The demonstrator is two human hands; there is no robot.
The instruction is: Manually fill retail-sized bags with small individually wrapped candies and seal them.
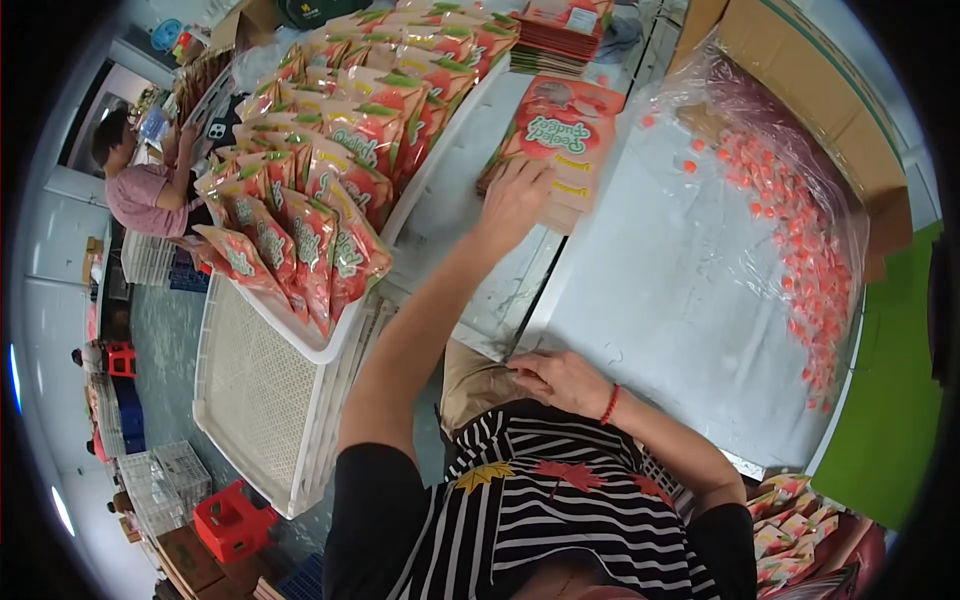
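My left hand [517, 200] reaches forward and lies over the lower left part of a flat red and pink pouch [560, 115], its fingers stretched out on the printed front. More of a paler pouch edge shows beneath it, so several may be stacked there. My right hand [565, 380], with a red beaded bracelet [610, 404] at the wrist, rests at the near edge of the white table. Its fingers are loosely bent and apart, with nothing visible in them. Small red-and-clear wrapped pieces [770, 190] lie in a heap to the right.
Filled pouches stand in rows in a white tray [325, 350] at the left, on stacked trays [255, 350]. A stack of flat pouches [555, 45] sits at the back. A cardboard box [800, 70] with clear plastic film borders the heap. A person [150, 190] works far left; a red stool [232, 522] stands below.
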